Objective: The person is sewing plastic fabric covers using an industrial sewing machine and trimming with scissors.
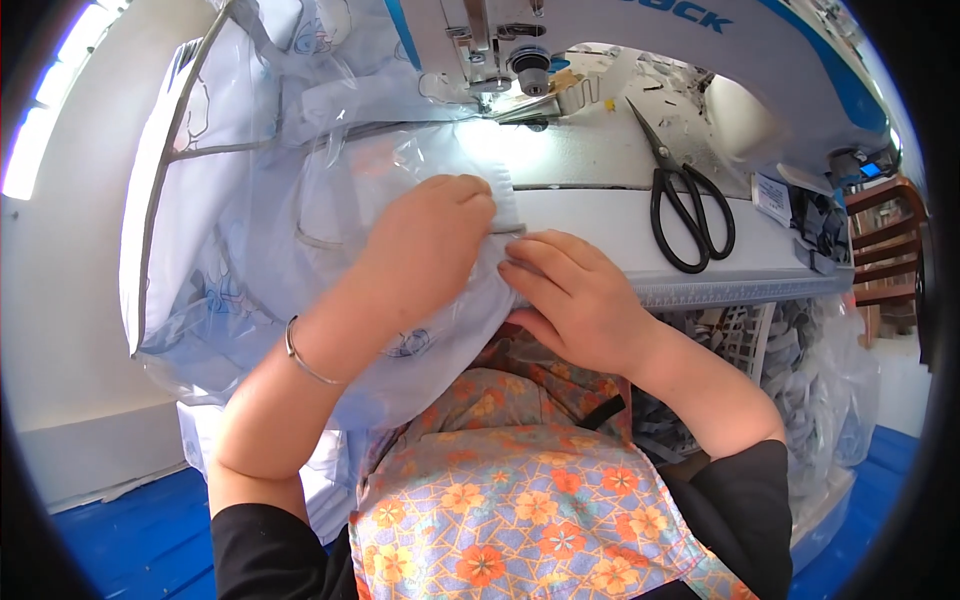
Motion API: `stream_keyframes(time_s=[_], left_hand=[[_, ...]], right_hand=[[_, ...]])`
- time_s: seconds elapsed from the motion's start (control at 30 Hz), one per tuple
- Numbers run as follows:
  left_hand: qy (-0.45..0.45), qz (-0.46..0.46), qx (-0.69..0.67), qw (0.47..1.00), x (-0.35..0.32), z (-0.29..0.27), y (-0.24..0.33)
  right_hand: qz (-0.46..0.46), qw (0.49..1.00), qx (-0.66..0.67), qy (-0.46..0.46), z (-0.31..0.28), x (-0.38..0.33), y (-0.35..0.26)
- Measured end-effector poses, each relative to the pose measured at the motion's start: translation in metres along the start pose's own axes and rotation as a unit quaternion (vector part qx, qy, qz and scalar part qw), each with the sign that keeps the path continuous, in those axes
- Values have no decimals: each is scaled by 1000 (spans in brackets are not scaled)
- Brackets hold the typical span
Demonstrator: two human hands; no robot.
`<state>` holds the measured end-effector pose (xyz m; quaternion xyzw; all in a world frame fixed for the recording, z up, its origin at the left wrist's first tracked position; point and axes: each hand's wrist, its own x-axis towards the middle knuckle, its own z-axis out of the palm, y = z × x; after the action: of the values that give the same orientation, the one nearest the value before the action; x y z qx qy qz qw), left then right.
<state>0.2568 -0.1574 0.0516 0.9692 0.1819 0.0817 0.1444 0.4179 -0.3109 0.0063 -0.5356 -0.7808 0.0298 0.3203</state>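
Note:
My left hand lies knuckles up on a pale blue printed fabric and clear plastic cover, its fingers pinching a folded edge near the table's front. My right hand presses the same edge from the right, fingertips touching the fabric just beside the left hand. The piece is trimmed with grey piping and spreads over the left side of the white sewing machine bed. The presser foot and needle stand beyond the hands, with the fabric reaching up to them. A thin metal bangle circles my left wrist.
Black scissors lie on the machine bed to the right of my hands. A white basket with grey strips and plastic bags sits under the table's right side. A floral apron covers my lap. A wooden chair stands at far right. Blue floor below.

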Motion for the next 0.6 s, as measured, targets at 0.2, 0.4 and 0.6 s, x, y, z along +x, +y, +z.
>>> stream_keyframes(time_s=[0.2,0.4,0.6], left_hand=[[106,89,-43,990,7,11,-10],[61,81,8,995,17,6,-10],[53,94,37,993,31,3,-23]], right_hand=[[-54,991,-94,78,17,12,-1],[-33,995,-78,61,17,25,2],[-18,993,-88,77,19,38,13]])
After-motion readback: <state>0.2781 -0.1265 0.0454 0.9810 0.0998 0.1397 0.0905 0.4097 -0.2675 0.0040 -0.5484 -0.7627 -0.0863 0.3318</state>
